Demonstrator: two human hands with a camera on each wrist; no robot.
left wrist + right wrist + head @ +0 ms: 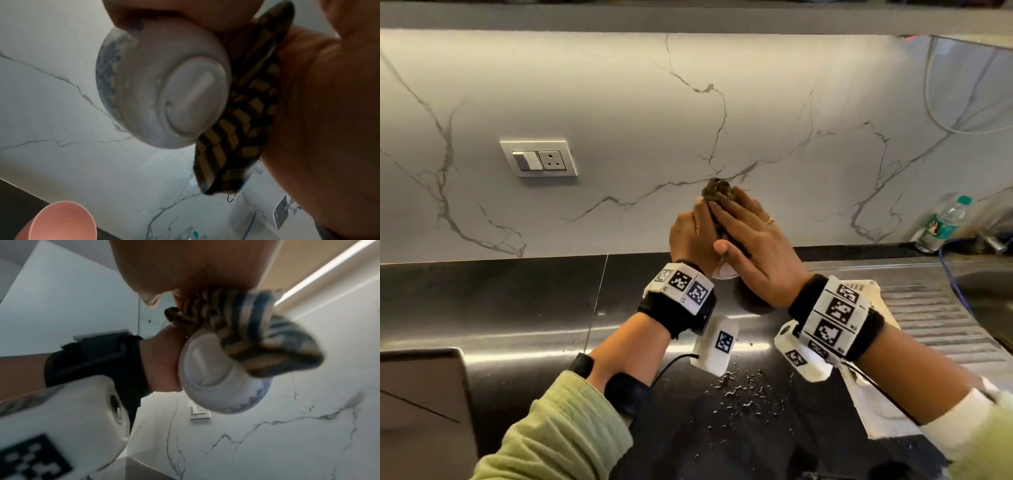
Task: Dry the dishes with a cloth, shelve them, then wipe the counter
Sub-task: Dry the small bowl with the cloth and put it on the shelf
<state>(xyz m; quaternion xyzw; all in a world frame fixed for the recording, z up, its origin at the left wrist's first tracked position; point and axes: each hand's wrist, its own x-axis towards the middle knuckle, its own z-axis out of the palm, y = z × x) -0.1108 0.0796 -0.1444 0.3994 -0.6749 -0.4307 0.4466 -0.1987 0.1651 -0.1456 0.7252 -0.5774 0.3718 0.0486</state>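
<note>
A small white bowl (724, 272) with a blue pattern is held up above the counter, in front of the marble wall. My left hand (690, 236) grips it from the left, fingers curled round it. The bowl's foot (191, 100) faces the left wrist camera. A dark and tan checked cloth (717, 192) is bunched against the bowl. My right hand (753, 246) lies over the cloth with straight fingers and presses it on the bowl. The cloth (257, 337) spills out beyond the bowl (216, 378) in the right wrist view. The bowl's inside is hidden.
Water drops (750, 390) lie on the dark steel counter (517, 308) below my hands. A ribbed sink drainboard (935, 315) is at the right, with a water bottle (941, 224) behind it. A pink cup (61, 222) stands below. A wall socket (539, 158) is on the left.
</note>
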